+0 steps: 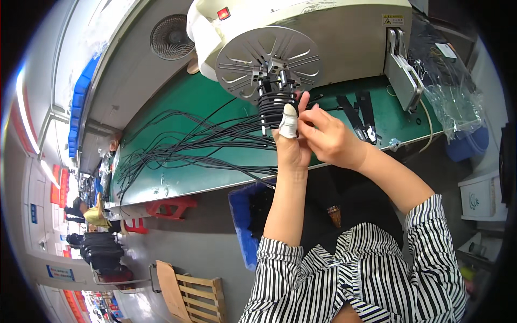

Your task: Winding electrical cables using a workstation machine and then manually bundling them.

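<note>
A coil of black cable (pixel 268 107) is wound around the posts in front of a spoked metal disc (pixel 234 60) on a pale winding machine (pixel 344 51). My left hand (pixel 294 151), its thumb wrapped in white, is closed on the coil's near side, and its other fingers are partly hidden behind. Just to the right, my right hand (pixel 338 141) has its fingertips pinched together close to the left hand. What lies between those fingertips is too small or hidden to name.
Many loose black cables (pixel 188 141) spread leftward over the green table (pixel 215 183). Black straps (pixel 366 113) lie right of the coil. A blue bin (pixel 242 226) stands below the table edge. A metal bracket (pixel 406 81) juts from the machine. At left are a fan (pixel 171 37) and red stool (pixel 171 205).
</note>
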A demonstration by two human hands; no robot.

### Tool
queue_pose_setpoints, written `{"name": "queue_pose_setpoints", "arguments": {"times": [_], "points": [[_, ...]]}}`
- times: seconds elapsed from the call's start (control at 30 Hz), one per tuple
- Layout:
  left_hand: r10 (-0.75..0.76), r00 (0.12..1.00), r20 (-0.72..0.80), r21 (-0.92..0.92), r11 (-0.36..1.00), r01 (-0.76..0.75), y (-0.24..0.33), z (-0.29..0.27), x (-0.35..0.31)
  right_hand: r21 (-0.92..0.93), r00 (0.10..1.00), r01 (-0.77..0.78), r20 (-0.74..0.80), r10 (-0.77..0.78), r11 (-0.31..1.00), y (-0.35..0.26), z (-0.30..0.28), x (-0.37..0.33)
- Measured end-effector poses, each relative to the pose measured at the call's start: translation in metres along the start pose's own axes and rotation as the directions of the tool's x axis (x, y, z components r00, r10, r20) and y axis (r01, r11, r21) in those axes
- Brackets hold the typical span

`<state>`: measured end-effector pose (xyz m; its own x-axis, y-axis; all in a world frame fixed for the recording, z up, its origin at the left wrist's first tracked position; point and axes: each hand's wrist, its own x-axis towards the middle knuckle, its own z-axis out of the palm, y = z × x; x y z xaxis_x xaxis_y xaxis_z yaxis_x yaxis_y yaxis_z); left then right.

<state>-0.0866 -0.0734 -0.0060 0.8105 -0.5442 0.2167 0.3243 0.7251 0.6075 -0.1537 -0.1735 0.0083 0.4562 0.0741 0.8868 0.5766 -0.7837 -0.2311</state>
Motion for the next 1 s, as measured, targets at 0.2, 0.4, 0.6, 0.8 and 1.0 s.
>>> {"name": "queue_pose_setpoints", "arguments": {"times": [0.2, 0.4, 0.6, 0.8, 1.0], "points": [[0.049, 0.993, 0.105, -0.014, 0.999, -0.047, -0.007, -0.028, 0.028, 0.234, 0.857, -0.497, -0.016, 0.515, 0.836, 0.039, -0.004, 0.038], [0.011, 0.990, 0.142, -0.065, 0.998, -0.002, -0.006, -0.025, 0.030, 0.323, 0.831, -0.556, 0.189, 0.523, 0.766, 0.039, -0.007, 0.041], [-0.081, 0.996, 0.038, -0.154, 0.984, 0.086, 0.004, -0.011, -0.003, -0.096, 0.988, -0.151, -0.057, 0.146, 0.984, -0.022, 0.000, 0.010], [-0.438, 0.899, 0.021, -0.024, 0.899, 0.438, 0.025, 0.010, -0.118, 0.187, 0.986, 0.015, 0.162, -0.046, 0.982, -0.040, -0.068, 0.010], [-0.530, 0.773, 0.348, 0.844, 0.537, -0.012, 0.012, 0.015, -0.164, 0.482, 0.884, 0.031, 0.396, -0.250, 0.876, -0.073, -0.054, -0.019]]}}
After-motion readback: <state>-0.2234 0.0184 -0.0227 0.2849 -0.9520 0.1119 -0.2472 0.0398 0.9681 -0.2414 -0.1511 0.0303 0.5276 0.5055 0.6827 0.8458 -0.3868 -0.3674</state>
